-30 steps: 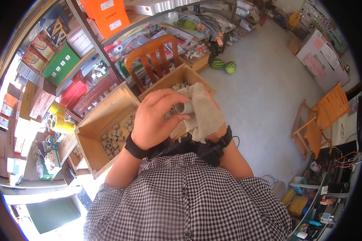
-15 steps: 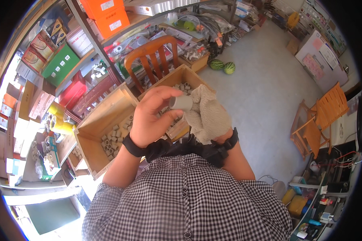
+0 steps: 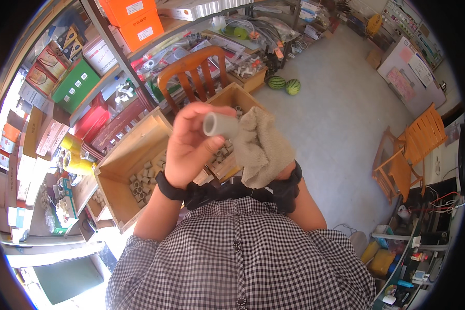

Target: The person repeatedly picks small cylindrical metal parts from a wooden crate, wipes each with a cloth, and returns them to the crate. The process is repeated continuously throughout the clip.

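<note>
Between the thumb and fingers of my left hand (image 3: 190,142) is a short grey plastic pipe coupling (image 3: 223,125), its open end tilted toward the upper left. A beige towelling cloth (image 3: 263,150) is draped over my right hand, hiding its fingers, and touches the coupling's other end. Only the wrist side of my right hand (image 3: 288,171) shows past the cloth, which it grips. Below my left hand stands a wooden box (image 3: 111,178) with many similar grey couplings (image 3: 142,187) at its bottom. A second wooden box (image 3: 235,93), partly hidden by my hands, also holds couplings.
A wooden chair (image 3: 194,70) stands just beyond the boxes, before shelves crowded with cartons and fittings. Two watermelons (image 3: 284,84) lie on the grey floor. A folding wooden chair (image 3: 411,150) is at the right; a cluttered bench (image 3: 416,263) fills the lower right.
The coupling has turned so its open end faces me more, and it has shifted slightly left. The cloth has moved a little left along with it.
</note>
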